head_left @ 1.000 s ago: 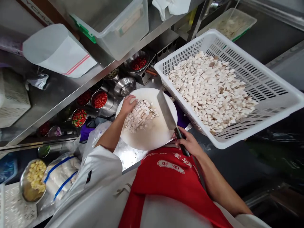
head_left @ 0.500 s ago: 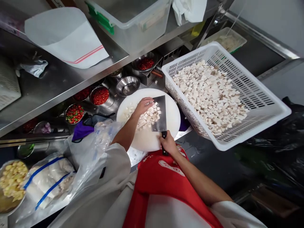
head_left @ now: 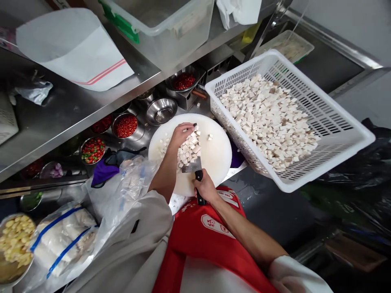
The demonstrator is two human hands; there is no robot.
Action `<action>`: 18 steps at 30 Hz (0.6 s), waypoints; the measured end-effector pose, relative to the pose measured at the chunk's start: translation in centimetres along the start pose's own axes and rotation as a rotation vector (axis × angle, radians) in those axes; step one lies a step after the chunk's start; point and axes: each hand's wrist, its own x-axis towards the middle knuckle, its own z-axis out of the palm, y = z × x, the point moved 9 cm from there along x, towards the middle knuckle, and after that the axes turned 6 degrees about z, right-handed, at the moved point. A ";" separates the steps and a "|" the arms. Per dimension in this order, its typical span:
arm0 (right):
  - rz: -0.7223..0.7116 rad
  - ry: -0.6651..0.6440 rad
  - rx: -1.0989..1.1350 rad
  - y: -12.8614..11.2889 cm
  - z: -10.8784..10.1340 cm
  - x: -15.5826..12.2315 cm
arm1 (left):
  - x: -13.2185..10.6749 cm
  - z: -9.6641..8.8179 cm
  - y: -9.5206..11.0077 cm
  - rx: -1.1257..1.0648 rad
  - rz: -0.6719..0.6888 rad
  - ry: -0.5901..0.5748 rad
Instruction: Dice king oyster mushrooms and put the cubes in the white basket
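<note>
My right hand (head_left: 205,188) is wrapped round the black handle of a cleaver (head_left: 192,166). Much of its blade is hidden by white diced cubes (head_left: 187,152), but a dark corner shows by my left fingertips. Those cubes, some brown-edged, form a pile on a round white cutting board (head_left: 216,156); their exact kind I cannot make out. At the pile's far end my left hand (head_left: 182,134) presses down with its fingers bent and close together. To the right of the blade lies a small separate piece (head_left: 209,137).
A white slotted basket (head_left: 330,162) with many similar cubes stands right of the board. Behind are a shallow steel bowl (head_left: 161,112) and bowls of chopped red chillies (head_left: 126,125). A steel shelf edge (head_left: 100,118) overhangs the left; plastic bags (head_left: 65,240) lie below.
The cleaver has shifted left and turned, so less of its blade face shows. A small piece now lies on the board to its right. My left hand stays on the pile.
</note>
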 end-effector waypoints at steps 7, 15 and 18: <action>-0.105 -0.012 -0.016 -6.1 -6.3 -2.9 | 5.6 0.2 9.5 -0.093 0.143 0.089; -0.262 0.265 -0.083 -14.7 -24.3 -4.3 | 21.5 14.9 19.7 -0.345 0.311 0.015; -0.298 0.363 -0.108 -17.2 -30.4 -2.8 | 26.2 19.7 18.7 -0.431 0.185 0.073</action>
